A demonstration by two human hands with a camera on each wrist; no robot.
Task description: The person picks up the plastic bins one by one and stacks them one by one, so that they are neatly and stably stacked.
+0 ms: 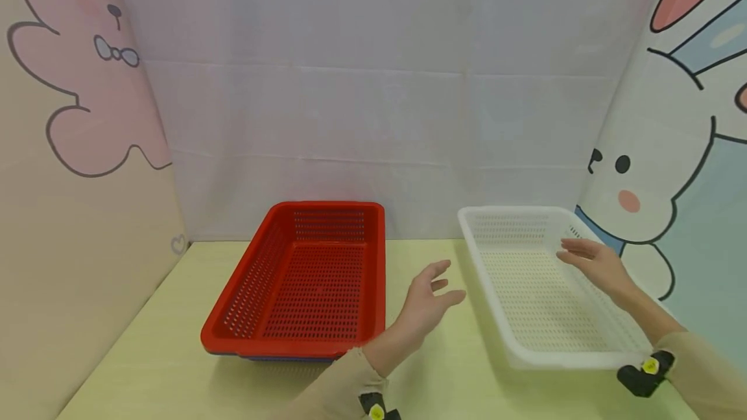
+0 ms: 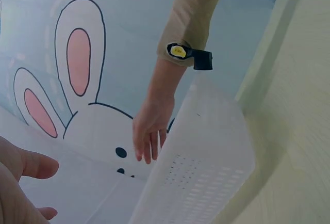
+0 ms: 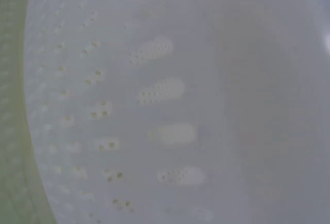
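My left hand (image 1: 428, 300) hovers between two plastic baskets, its fingers and thumb spread apart with nothing between them. To its left is the red basket (image 1: 294, 347), with perforated sides and floor. My right hand (image 1: 598, 269) is over the right side of the white basket (image 1: 508, 329), its fingers loosely extended and holding nothing. Whether it touches the rim, I cannot tell. In the left wrist view, part of my left hand (image 2: 23, 182) shows at the edge, and my right hand (image 2: 153, 126) hangs beside the white basket (image 2: 206, 167). Only the slotted white basket wall (image 3: 165, 95) fills the right wrist view.
A blue edge (image 1: 280, 360) shows under the red basket's front rim. Both baskets stand on a pale yellow-green table (image 1: 169, 336). Behind is a white cloth backdrop (image 1: 373, 102), with cartoon-printed panels at the left and right, the right one close to the white basket.
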